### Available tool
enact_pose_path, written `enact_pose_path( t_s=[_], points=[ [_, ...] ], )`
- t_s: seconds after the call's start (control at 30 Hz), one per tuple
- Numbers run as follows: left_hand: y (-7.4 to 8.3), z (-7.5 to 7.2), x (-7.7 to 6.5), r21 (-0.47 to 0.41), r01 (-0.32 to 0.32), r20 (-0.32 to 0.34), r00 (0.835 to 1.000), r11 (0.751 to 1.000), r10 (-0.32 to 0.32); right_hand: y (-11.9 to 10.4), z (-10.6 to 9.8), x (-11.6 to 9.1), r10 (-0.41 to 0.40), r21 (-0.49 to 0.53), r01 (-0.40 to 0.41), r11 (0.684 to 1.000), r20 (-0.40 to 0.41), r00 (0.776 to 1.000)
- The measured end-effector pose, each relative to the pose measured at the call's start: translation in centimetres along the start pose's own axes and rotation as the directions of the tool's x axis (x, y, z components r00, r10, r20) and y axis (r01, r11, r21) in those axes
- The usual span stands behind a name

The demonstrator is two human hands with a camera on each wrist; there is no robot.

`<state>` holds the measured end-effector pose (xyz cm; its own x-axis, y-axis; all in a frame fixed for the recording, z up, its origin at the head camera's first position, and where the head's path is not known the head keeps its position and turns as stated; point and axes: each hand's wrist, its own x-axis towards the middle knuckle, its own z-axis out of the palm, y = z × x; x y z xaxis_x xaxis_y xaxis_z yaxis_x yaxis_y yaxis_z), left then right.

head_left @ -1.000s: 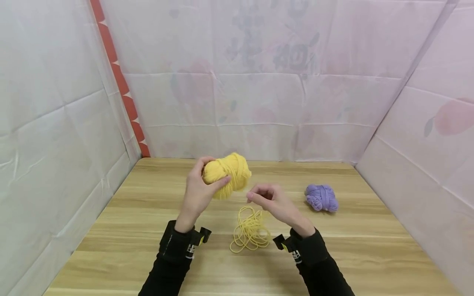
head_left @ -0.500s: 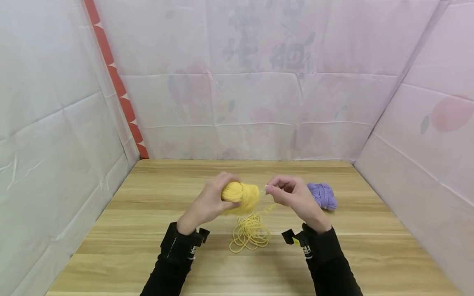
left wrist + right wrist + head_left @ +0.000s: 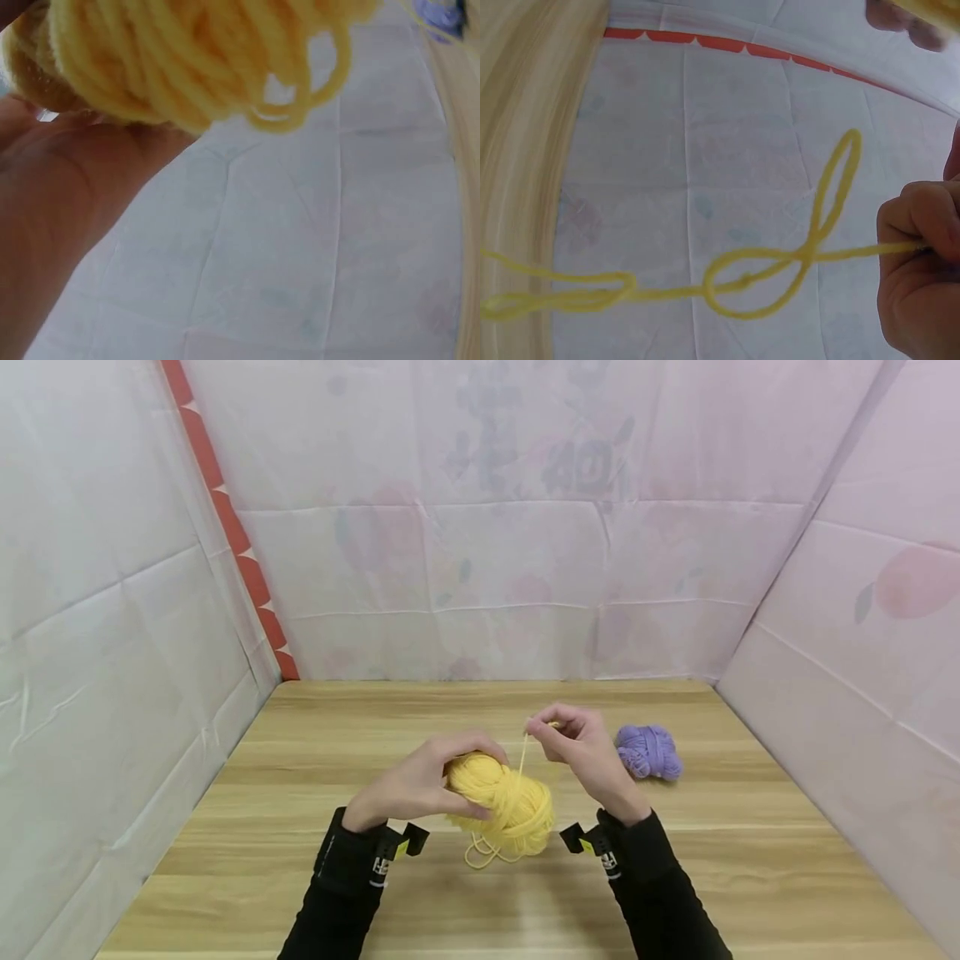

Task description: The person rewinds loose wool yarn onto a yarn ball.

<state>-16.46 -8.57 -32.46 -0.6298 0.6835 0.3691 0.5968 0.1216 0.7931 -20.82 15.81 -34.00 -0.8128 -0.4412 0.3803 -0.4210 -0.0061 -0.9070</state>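
Matt fibrous yellow yarn skein (image 3: 525, 814), matt purple yarn bundle (image 3: 649, 753), smooth wood-grain counter (image 3: 255, 835), creased whitish sheeting (image 3: 517, 556), matt black cloth sleeves (image 3: 337, 902).

This was a makeshift booth (image 3: 97, 527), its pale cloth sheets (image 3: 112, 693) closing off a wood-grain table (image 3: 750, 860) on three sides. Fold creases (image 3: 510, 504) ran across the back sheet (image 3: 510, 560), faded fruit (image 3: 915, 581) showed on the right one, and a red strip (image 3: 227, 514) edged the left rear corner. Whether home, office or workshop lay beyond could not be told.
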Motion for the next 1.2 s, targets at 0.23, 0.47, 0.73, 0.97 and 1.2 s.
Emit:
enact_pose_path(
  t_s=[0.23, 0.47, 0.73, 0.97, 1.2],
  points=[
    [0.9, -0.6, -0.4, -0.211, 0.024, -0.131, 0.99, 0.977, -0.052, 0.9, 1.4, 0.7, 0.061, 0.004, -0.061, 0.998, 0.028, 0.998],
    [1.5, -0.9, -0.5, -0.353, 0.025, -0.342, 0.927, 0.935, -0.154, 1.6, 2.2, 0.6, 0.041, 0.066, -0.049, 0.997, 0.111, 0.993],
    [1.4, -1.4, 0.0, -0.452, -0.03, -0.57, 0.779, 0.892, -0.262, 1.5, 3.0, 0.8, 0.164, -0.073, -0.155, 0.985, 0.147, 0.975],
    [0.5, -1.5, 0.2, -0.386, -0.045, -0.719, 0.64, 0.921, -0.271, 1.0, 3.0, 0.6, 0.14, -0.181, -0.109, 0.977, 0.173, 0.975],
    [-0.4, -1.0, 0.3, -0.218, 0.077, -0.79, 0.572, 0.973, -0.222, 0.2, 2.8, 0.2, 0.127, -0.208, -0.088, 0.974, 0.182, 0.975]
  ],
)
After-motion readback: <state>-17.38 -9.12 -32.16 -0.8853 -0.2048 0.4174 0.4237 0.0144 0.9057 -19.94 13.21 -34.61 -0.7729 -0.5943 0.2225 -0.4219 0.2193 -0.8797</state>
